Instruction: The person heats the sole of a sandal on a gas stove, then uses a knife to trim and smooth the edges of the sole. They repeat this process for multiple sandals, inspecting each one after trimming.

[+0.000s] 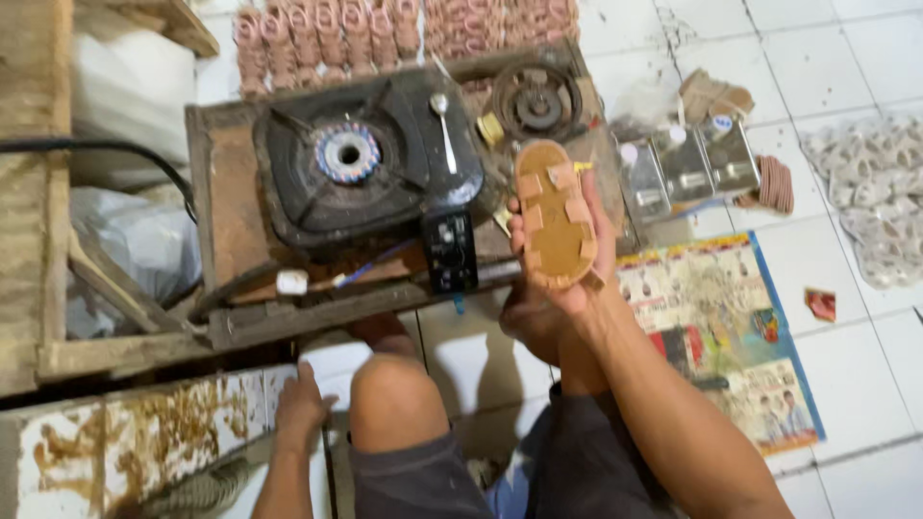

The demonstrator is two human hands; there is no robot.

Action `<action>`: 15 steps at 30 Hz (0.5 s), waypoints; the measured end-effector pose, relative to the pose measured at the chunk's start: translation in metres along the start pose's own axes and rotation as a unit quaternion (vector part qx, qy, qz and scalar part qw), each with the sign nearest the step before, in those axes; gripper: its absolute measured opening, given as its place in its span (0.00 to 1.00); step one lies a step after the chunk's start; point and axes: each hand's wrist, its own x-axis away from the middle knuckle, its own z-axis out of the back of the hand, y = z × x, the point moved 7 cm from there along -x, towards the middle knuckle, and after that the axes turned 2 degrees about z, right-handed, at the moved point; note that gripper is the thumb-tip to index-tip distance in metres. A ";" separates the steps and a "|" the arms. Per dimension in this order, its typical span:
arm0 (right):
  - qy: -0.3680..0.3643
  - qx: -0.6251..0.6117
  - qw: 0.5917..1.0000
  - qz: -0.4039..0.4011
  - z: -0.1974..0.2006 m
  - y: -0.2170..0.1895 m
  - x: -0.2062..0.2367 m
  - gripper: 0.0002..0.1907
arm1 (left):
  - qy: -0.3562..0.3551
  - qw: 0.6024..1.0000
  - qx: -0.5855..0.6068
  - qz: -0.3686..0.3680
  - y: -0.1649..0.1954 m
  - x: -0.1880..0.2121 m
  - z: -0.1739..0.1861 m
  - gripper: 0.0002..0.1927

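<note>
While the right hand grips a tan sandal sole, the left hand rests low.

Left hand: fingers spread loosely, lying on a stained white panel beside the knee, apparently as a brace. Right hand: fingers curled around the sole's edges, clamping it with its strap tabs facing up, probably for inspection. The sole sits above the palm, raised over the floor. Beyond it, a lit gas burner, a spoon, metal tins.
</note>
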 end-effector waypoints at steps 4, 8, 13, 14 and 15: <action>-0.035 -0.018 0.999 -0.004 -0.015 0.007 -0.002 0.36 | 0.072 0.996 -0.036 -0.045 0.003 0.013 -0.017 0.22; -0.078 -0.006 0.997 -0.012 -0.023 0.015 0.003 0.37 | 0.240 0.941 -0.012 -0.237 0.015 0.051 -0.035 0.15; -0.055 -0.020 0.998 -0.013 -0.018 0.015 0.006 0.34 | 0.127 0.950 0.284 0.002 -0.021 0.095 -0.029 0.08; -0.050 -0.026 0.998 -0.014 -0.019 0.015 0.001 0.33 | 0.168 0.927 0.335 0.006 -0.021 0.112 -0.010 0.11; -0.027 0.036 0.999 -0.004 -0.020 0.014 -0.006 0.32 | 0.214 0.898 0.383 -0.045 -0.012 0.130 0.012 0.10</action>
